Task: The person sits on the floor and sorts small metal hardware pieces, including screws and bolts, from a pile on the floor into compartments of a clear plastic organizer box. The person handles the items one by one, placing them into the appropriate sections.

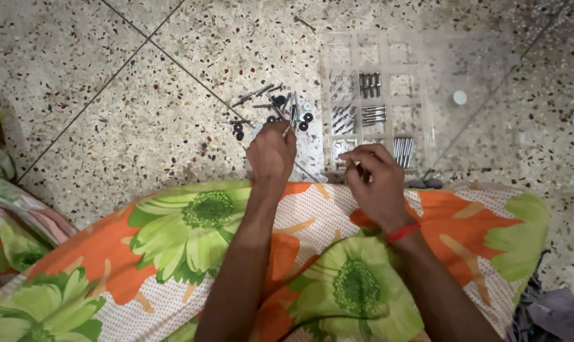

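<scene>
Dark metal screws (271,104) and small black washers lay in a loose pile on the speckled stone floor (141,120), just above the middle of the frame. The left hand (271,155) was right below that pile and touching its lower edge, so it was the nearer hand by far. Its fingertips were pressed together on one thin silver screw (292,117), which pointed almost straight up the frame, away from the person. The right hand (376,180) sat lower and to the right, over the near edge of a clear plastic box (426,69) with many little compartments. Its fingers were curled in close; they seemed to pinch something tiny, but I could not tell what. Some compartments held neat rows of shiny screws. An orange cloth (173,253) with big green flowers covered the lap below both hands.
</scene>
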